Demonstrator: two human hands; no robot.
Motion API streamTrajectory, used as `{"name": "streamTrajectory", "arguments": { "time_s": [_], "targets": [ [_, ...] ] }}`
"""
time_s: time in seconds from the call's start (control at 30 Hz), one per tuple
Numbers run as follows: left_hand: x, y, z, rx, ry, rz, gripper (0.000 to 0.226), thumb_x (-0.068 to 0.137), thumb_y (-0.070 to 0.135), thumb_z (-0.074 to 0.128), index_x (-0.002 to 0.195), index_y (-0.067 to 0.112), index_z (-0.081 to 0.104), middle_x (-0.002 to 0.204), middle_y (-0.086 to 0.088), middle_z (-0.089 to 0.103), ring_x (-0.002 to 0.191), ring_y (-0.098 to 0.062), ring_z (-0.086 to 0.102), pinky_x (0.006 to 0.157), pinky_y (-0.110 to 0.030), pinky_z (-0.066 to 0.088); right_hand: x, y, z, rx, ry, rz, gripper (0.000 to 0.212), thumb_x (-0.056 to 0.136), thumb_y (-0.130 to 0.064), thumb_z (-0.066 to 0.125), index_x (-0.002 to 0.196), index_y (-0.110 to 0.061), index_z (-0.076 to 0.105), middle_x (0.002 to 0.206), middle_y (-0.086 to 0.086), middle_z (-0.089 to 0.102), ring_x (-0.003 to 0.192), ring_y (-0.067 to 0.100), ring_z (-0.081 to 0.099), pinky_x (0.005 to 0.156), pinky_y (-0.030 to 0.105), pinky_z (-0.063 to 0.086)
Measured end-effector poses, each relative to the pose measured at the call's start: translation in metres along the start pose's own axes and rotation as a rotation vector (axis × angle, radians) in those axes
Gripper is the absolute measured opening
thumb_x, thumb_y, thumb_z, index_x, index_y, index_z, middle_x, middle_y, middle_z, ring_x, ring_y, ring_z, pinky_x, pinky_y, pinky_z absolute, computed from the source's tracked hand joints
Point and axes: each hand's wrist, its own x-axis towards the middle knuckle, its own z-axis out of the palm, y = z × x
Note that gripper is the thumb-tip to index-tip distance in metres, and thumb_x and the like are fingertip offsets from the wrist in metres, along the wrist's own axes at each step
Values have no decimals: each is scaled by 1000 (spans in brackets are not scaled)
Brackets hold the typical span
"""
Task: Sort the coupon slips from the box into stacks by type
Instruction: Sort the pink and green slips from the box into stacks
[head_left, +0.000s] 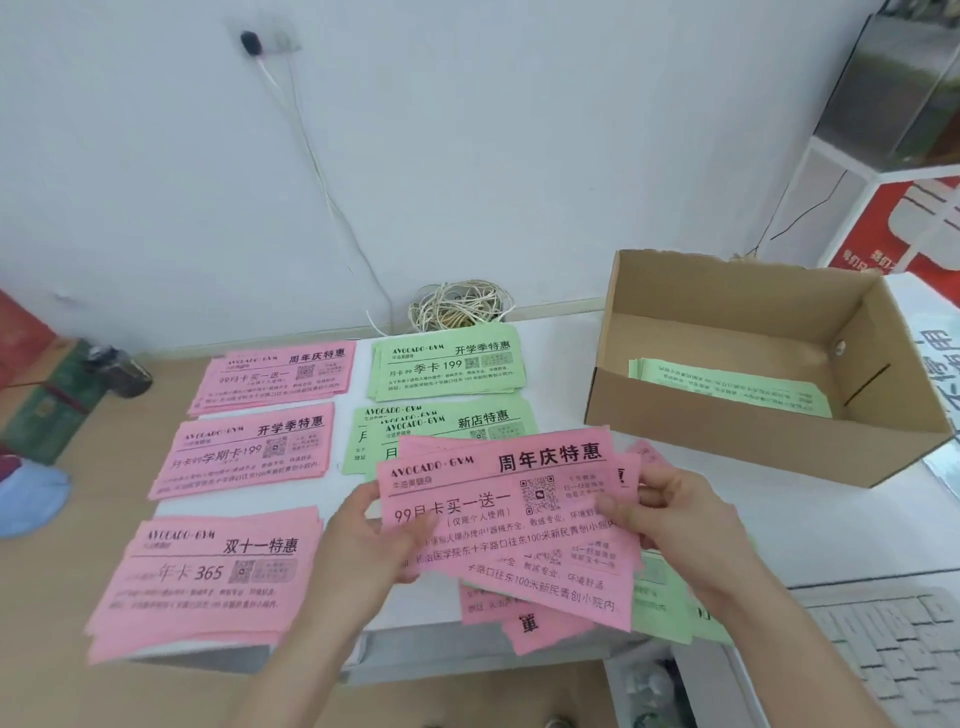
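Observation:
Both hands hold a fanned bundle of pink coupon slips above the table's front. My left hand pinches its left edge, thumb on top. My right hand grips its right edge. Loose pink and green slips lie under the bundle. Three pink stacks lie in a column at left: far, middle and near. Two green stacks sit beside them: far and near, the near one partly hidden by the bundle. The cardboard box at right holds green slips.
A coil of cord lies against the wall behind the green stacks. A white keyboard is at lower right. Red and green packages and a blue object sit at the left. A red sign stands behind the box.

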Motion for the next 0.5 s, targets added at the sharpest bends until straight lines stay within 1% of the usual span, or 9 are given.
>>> {"name": "streamTrajectory", "arguments": {
  "time_s": [0.03, 0.1, 0.17, 0.27, 0.33, 0.37, 0.43, 0.47, 0.5],
  "targets": [
    [0, 1, -11, -11, 21, -8, 27, 80, 18, 75, 103, 23, 63, 79, 6, 75, 75, -13, 71, 58, -28, 56, 3, -5, 9, 25, -30, -7, 16, 89, -8, 63, 101, -12, 73, 91, 7, 76, 84, 24, 73, 76, 39, 56],
    [0, -1, -36, -25, 70, 5, 12, 84, 14, 71, 93, 21, 69, 75, 1, 74, 72, -17, 72, 56, -28, 57, 10, -13, 29, 44, -91, -25, 20, 95, -15, 55, 98, -12, 75, 90, 9, 76, 81, 25, 73, 71, 36, 55],
    [3, -4, -60, -33, 120, 21, 9, 86, 11, 68, 89, 18, 71, 73, 1, 74, 69, -16, 71, 53, -25, 56, 17, -20, 52, 32, -136, -52, 26, 98, -16, 50, 96, -11, 76, 88, 11, 76, 75, 24, 71, 62, 29, 53],
    [11, -11, -99, -23, 212, 42, 15, 87, 8, 65, 86, 21, 72, 75, 3, 74, 68, -12, 71, 50, -21, 54, 28, -28, 90, -3, -165, -92, 28, 99, -15, 50, 91, -10, 76, 82, 14, 74, 66, 25, 59, 58, 28, 44],
    [21, -19, -129, -100, 261, 30, 19, 88, 5, 63, 85, 22, 71, 79, 0, 75, 70, -13, 72, 53, -19, 55, 37, -33, 114, -20, -160, -115, 29, 98, -15, 51, 84, -5, 74, 73, 18, 65, 65, 24, 44, 54, 26, 37],
    [26, -23, -146, -144, 278, 19, 20, 88, 4, 63, 85, 22, 71, 80, 1, 75, 71, -14, 72, 55, -20, 55, 42, -36, 127, -18, -156, -123, 29, 98, -14, 52, 82, -2, 72, 71, 18, 59, 66, 24, 41, 53, 25, 35],
    [37, -31, -181, -214, 326, -3, 18, 88, 6, 64, 88, 22, 71, 82, 3, 75, 74, -15, 72, 63, -27, 57, 52, -44, 152, -15, -148, -139, 27, 98, -13, 53, 83, -1, 72, 71, 19, 59, 67, 24, 44, 57, 30, 38],
    [43, -34, -199, -249, 361, -4, 18, 88, 6, 64, 90, 23, 71, 84, 4, 75, 77, -16, 72, 69, -32, 57, 57, -48, 166, -13, -141, -145, 26, 97, -13, 53, 84, -2, 73, 73, 23, 62, 68, 24, 49, 62, 35, 42],
    [50, -35, -218, -290, 396, 13, 20, 87, 6, 64, 93, 23, 70, 87, 5, 75, 79, -14, 72, 73, -34, 55, 62, -53, 179, -5, -132, -146, 25, 97, -12, 54, 85, -4, 74, 78, 26, 67, 69, 25, 55, 67, 39, 47]
  ]
}}
